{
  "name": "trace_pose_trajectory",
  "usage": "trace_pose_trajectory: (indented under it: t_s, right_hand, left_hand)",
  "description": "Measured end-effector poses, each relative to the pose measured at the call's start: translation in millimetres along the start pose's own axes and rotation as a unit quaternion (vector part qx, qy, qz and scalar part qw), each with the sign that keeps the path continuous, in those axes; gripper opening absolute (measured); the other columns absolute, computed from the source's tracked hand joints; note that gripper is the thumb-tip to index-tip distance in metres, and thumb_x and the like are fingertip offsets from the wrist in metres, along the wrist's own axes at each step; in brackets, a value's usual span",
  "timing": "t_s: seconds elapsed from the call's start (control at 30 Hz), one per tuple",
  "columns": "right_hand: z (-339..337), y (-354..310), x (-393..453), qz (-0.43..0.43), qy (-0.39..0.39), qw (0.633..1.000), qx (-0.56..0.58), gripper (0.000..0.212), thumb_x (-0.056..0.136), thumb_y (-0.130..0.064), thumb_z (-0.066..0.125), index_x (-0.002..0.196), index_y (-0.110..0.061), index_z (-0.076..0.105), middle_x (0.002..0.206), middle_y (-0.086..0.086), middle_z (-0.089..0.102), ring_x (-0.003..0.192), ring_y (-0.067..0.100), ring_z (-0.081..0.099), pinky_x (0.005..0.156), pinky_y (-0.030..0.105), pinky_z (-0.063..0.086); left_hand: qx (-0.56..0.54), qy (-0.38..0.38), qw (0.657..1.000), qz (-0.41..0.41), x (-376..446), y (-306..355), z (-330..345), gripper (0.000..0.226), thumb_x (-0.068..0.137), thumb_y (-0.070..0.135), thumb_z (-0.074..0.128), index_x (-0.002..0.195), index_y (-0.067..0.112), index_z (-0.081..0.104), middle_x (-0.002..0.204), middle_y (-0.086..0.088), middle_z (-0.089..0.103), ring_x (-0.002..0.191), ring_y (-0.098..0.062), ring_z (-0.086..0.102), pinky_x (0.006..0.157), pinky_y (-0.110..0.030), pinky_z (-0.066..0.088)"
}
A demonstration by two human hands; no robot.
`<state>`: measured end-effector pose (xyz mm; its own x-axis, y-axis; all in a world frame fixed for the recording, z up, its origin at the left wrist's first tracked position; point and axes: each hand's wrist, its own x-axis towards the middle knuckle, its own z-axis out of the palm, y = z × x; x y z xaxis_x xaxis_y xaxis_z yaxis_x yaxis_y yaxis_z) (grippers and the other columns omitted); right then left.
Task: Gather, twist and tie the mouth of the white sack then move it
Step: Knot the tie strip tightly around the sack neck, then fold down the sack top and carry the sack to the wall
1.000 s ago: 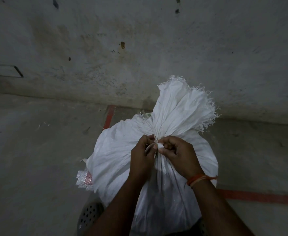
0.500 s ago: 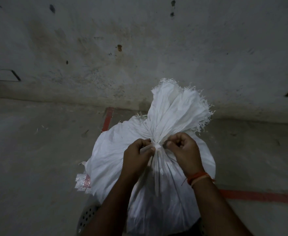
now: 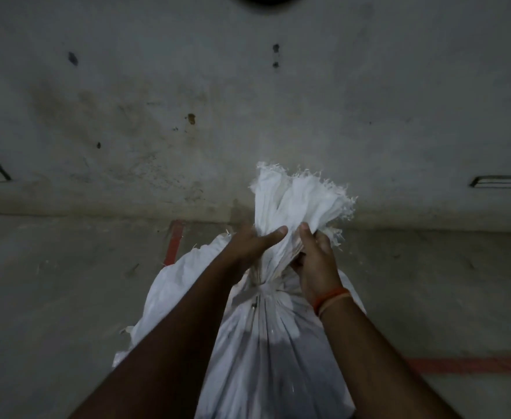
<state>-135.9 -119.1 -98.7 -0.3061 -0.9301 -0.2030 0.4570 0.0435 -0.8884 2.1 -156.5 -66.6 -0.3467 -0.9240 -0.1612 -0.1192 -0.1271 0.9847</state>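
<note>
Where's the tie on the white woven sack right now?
Head view, centre: the white tie cinches the white woven sack at its neck, just below both hands, left hand and right hand.

head-worn view, steeply down, close

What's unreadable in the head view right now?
- White sack: base cut off by bottom edge; contents hidden by fabric.
- Tie: knot type too small, dim.
- Left hand grip: fingers hidden behind gathered mouth.
- Right hand: fingertips buried in folds.
</note>
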Motion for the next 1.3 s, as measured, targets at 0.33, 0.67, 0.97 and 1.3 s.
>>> trace_pose_trajectory:
  t_s: [0.33, 0.67, 0.97, 1.3]
  right_hand:
    - [53, -73, 17, 0.04, -0.068, 0.997, 0.016, 0.046, 0.092, -0.05, 0.06, 0.116, -0.012, 0.073, 0.111, 0.016, 0.076, 0.102, 0.033, 0.074, 0.094, 0.049, 0.057]
    - [64, -91, -3, 0.039, -0.044, 0.998, 0.022, 0.043, 0.092, -0.042, 0.063, 0.113, -0.006, 0.073, 0.108, 0.02, 0.076, 0.102, 0.036, 0.073, 0.098, 0.051, 0.055]
    - [64, -100, -10, 0.072, -0.071, 0.993, 0.056, 0.045, 0.093, -0.036, 0.062, 0.123, -0.002, 0.067, 0.124, 0.024, 0.069, 0.116, 0.04, 0.066, 0.109, 0.052, 0.047]
    - [83, -119, -13, 0.068, -0.116, 0.99, -0.039, 0.046, 0.096, -0.038, 0.056, 0.125, -0.003, 0.066, 0.123, 0.021, 0.069, 0.119, 0.038, 0.063, 0.11, 0.05, 0.046]
  left_hand:
    - [-0.157, 0.045, 0.986, 0.035, 7, 65, -2, 0.081, 0.074, 0.037, 0.085, 0.141, 0.017, 0.044, 0.132, -0.007, 0.063, 0.115, -0.026, 0.065, 0.097, -0.046, 0.054]
    - [-0.181, 0.081, 0.98, 0.028, -27, 90, -2, 0.052, 0.076, 0.035, 0.082, 0.121, 0.014, 0.067, 0.101, -0.002, 0.077, 0.081, -0.012, 0.076, 0.056, -0.021, 0.059]
    - [-0.18, 0.129, 0.974, 0.038, -32, 96, -9, 0.047, 0.069, 0.043, 0.086, 0.105, 0.017, 0.072, 0.097, -0.002, 0.079, 0.083, -0.017, 0.076, 0.062, -0.024, 0.059]
    - [-0.149, 0.088, 0.985, 0.02, -27, 108, -14, 0.046, 0.074, 0.058, 0.075, 0.107, 0.025, 0.072, 0.094, 0.007, 0.079, 0.083, -0.009, 0.075, 0.063, -0.024, 0.057]
